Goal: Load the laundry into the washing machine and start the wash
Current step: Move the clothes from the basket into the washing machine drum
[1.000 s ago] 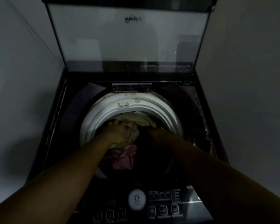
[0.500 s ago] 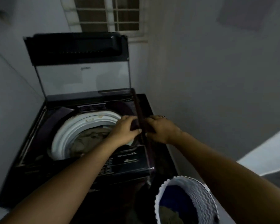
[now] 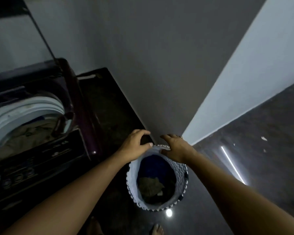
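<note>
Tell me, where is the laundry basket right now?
In the head view the laundry basket stands on the dark floor at lower centre, right of the washing machine, with the left hand and right hand by its far rim.

I find no text, brand, number or sign that can be read at this moment. The control panel (image 3: pixel 41 160) of the washing machine (image 3: pixel 82 107) carries pale printed lines, and there are markings at its round buttons (image 3: pixel 19 177), all too dim and blurred to make out. The raised lid (image 3: pixel 12 41) shows no wording I can read.
</note>
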`<state>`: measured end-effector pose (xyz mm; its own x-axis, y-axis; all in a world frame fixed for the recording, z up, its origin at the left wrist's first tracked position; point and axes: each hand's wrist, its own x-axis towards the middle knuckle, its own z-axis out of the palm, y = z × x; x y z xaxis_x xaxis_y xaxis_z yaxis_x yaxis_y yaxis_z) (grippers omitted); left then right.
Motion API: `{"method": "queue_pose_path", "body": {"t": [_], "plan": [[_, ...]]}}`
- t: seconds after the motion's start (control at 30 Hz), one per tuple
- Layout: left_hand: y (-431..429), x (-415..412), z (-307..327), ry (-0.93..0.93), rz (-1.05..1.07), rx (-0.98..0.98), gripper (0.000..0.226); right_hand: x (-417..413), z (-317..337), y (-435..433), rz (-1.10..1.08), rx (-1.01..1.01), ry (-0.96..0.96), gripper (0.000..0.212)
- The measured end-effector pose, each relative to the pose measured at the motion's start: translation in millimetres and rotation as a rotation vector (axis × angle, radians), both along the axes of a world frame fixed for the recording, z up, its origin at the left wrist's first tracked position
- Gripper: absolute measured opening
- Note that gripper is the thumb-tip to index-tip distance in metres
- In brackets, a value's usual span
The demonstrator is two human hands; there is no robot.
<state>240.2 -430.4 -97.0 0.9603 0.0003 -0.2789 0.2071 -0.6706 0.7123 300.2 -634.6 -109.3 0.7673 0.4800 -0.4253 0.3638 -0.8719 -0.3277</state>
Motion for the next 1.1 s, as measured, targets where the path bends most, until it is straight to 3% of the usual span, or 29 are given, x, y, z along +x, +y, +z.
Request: {"method": "queue_pose_path", "body": {"t": [0.5,0.67,0.77,0.87,0.97,1.03,1.07,1.1], "plan": [[-29,-7,-338,0.478,0.026,-0.035,0.050,-35,-350,-39,-0.185,-0.036,0.368,0.074],[-34,-16,-419,0.686,0.309,-0.254,0.055,-49,-436,-17,-0.286,-0.013,0.528,0.081],[-42,-22,-457,0.798,0.534,-0.370,0.055,-65,-483,-6,-0.372,-0.021,0.674,0.103],[-50,-25,-480,0.860,0.690,-0.453,0.048,-81,-523,-2,-0.404,0.041,0.695,0.129],[-55,-25,-493,0.880,0.770,-0.474,0.049,-91,-544,1,-0.444,-0.052,0.782,0.101],[-57,-25,-499,0.857,0.809,-0.462,0.049,-93,-556,-2,-0.707,0.092,0.861,0.085],[-58,-25,-501,0.858,0.821,-0.467,0.049,-93,-566,-5,-0.687,0.052,0.840,0.077],[-59,-24,-501,0.862,0.827,-0.477,0.049,-92,-565,-9,-0.525,-0.042,0.690,0.066]]}}
